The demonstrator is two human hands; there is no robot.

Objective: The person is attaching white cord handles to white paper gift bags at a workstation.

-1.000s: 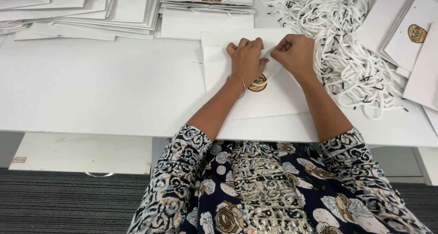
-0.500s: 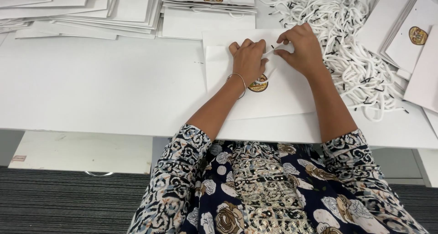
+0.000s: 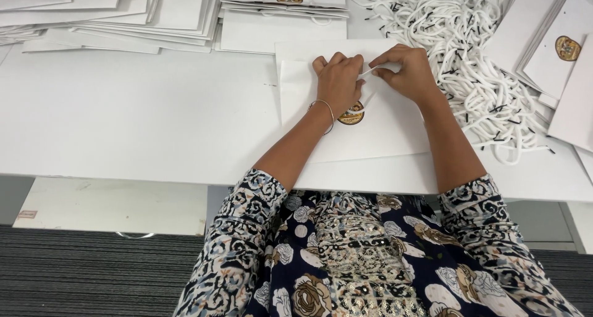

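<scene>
Nearest me at the frame's bottom is a patterned sleeve, then the white desk [image 3: 123, 119]. At centre lies a flat white bag [image 3: 383, 128] with a round gold-and-brown emblem [image 3: 352, 114]. My left hand [image 3: 338, 82] presses flat and open on its top edge; my right hand [image 3: 411, 73] pinches a white cord [image 3: 369, 71] there. I judge the handle only partly fitted. To the right sits a cord pile [image 3: 469, 45], with flat bags [image 3: 565, 57] beyond it. Stacked bags [image 3: 284, 5] lie at top centre, more [image 3: 105, 14] upper left.
</scene>
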